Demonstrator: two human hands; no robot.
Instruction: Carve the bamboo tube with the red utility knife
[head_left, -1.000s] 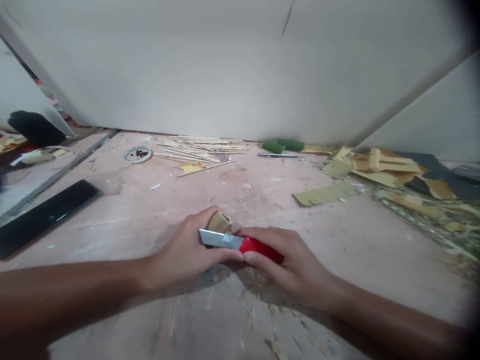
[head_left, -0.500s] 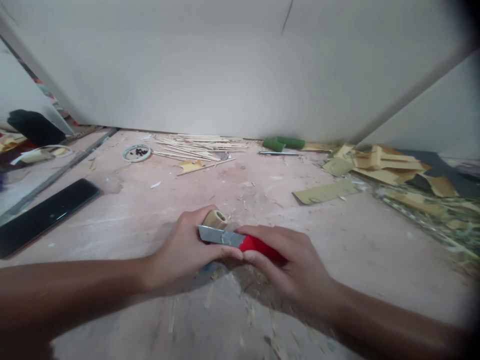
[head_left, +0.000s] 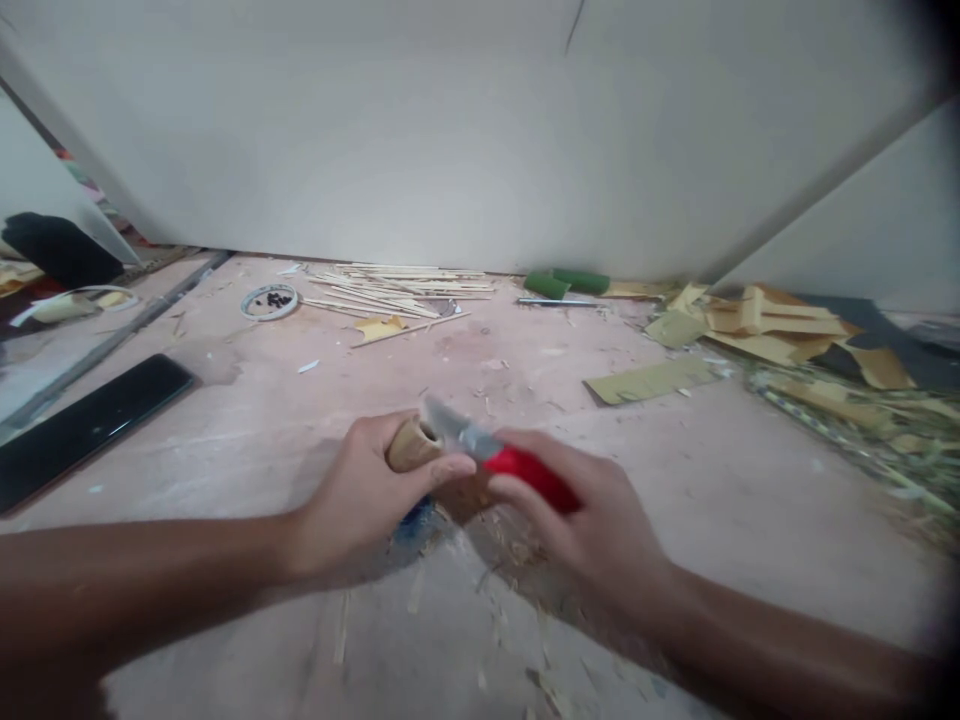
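My left hand (head_left: 375, 478) is closed round a short, pale bamboo tube (head_left: 409, 446), whose hollow end faces up and to the right. In my right hand (head_left: 581, 510) is a red-handled knife (head_left: 517, 470), its fingers wrapped round the handle. The wide metal blade is blurred by motion and points up and left, close to the tube's open end. Whether the edge touches the tube I cannot tell. My left thumb stretches out below the blade. Thin shavings (head_left: 517, 550) lie on the work surface beneath both hands.
A dark phone (head_left: 94, 430) lies at the left. Further back are a small round dish (head_left: 269, 301) with dark bits, thin sticks (head_left: 382, 290) and green tube pieces (head_left: 566, 284). Folded yellowish paper (head_left: 772, 325) and a flat strip (head_left: 651, 382) lie right. A pale wall (head_left: 450, 140) stands behind.
The knife blade has swung up from lying across the front of the bamboo tube to its open end. The left hand has turned the tube slightly, and more of it shows.
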